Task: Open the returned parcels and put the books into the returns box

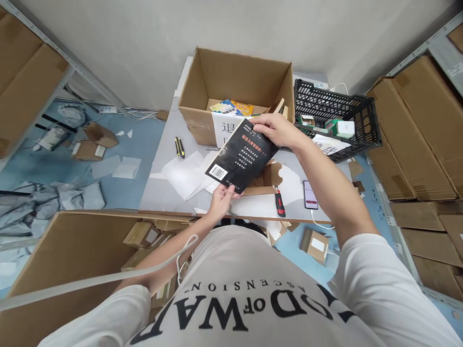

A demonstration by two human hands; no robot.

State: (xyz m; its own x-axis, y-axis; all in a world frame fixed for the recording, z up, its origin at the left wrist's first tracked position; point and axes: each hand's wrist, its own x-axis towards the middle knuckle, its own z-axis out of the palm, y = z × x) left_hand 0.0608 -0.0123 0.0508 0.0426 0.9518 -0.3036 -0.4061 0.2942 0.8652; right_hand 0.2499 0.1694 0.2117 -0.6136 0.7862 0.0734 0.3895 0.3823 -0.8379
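Observation:
A black book point(243, 156) with red and white print and a barcode is held tilted over the table point(154, 195). My left hand point(221, 200) pinches its lower edge, while my right hand point(273, 129) grips the upper right corner. Behind the book stands a large open cardboard box point(202, 127) with a white paper label on its front; several books point(242, 107) lie inside it. Beneath the book a small opened carton point(271, 176) is partly hidden. White paper sheets point(184, 173) are spread to the left.
A black plastic crate point(338, 101) with small boxes stands at the right. On the table lie a yellow-black cutter point(179, 147), a red-black cutter point(279, 201) and a phone point(310, 195) on a cable. A big carton point(68, 260) holding small boxes is at lower left. Shelves flank both sides.

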